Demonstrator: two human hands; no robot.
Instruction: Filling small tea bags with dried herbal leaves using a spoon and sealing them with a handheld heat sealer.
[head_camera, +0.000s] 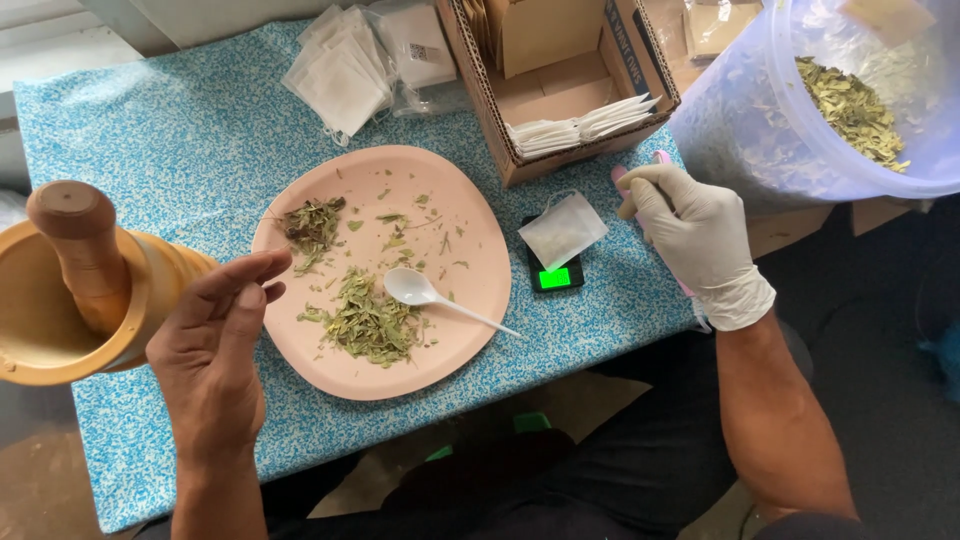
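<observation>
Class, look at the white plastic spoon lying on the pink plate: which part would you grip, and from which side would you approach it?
Grip the thin handle of the white spoon, near its free end at the plate's right-hand rim, coming from the right and above. The bowl lies beside the pile of dried leaves, while the handle points away from it over bare plate, so fingers probably reach it without disturbing leaves.

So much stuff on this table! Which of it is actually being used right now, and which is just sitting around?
In use:
- left hand, bare, raised beside the pink plate of dried leaves
- right hand, gloved, on a pink object
- small bag on the scale
- white spoon

Lying about:
- wooden mortar and pestle
- cardboard box
- loose empty bags
- plastic tub
</observation>
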